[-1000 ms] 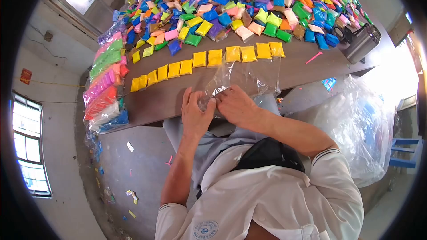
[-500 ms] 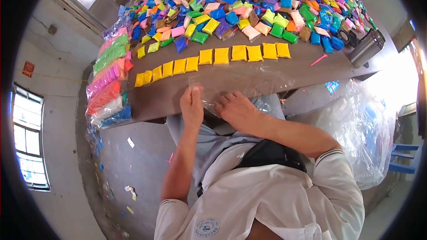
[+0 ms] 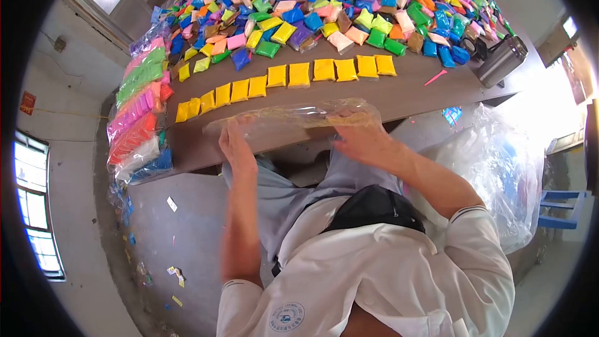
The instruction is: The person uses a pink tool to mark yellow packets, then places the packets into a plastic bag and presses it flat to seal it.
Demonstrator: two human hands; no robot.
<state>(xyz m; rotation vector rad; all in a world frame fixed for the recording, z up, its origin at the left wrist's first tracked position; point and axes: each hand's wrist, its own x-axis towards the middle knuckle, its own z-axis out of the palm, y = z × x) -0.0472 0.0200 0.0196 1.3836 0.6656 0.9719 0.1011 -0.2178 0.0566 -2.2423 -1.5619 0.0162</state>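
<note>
A clear plastic bag (image 3: 287, 114) is stretched sideways between my hands over the front edge of the table. My left hand (image 3: 237, 140) is closed on its left end, fingers pointing up. At the other end, my right hand (image 3: 362, 134) grips the film, its fingers partly covered by the shiny plastic and slightly blurred. Beyond the bag, a row of yellow packets (image 3: 276, 76) runs across the brown tabletop (image 3: 405, 90), several of them side by side. The bag touches none of these packets as far as I can see.
A big heap of small colourful packets (image 3: 324, 6) covers the back of the table. Bagged stacks of packets (image 3: 137, 109) line the left edge. At right are a steel flask (image 3: 504, 62), a pink plastic stick (image 3: 435, 77) and a large clear sack (image 3: 499, 175) beside the table.
My hands have moved apart, the left one leftward and the right one rightward and up. The clear bag, loose before, is now drawn out wide between them. The view has shifted slightly.
</note>
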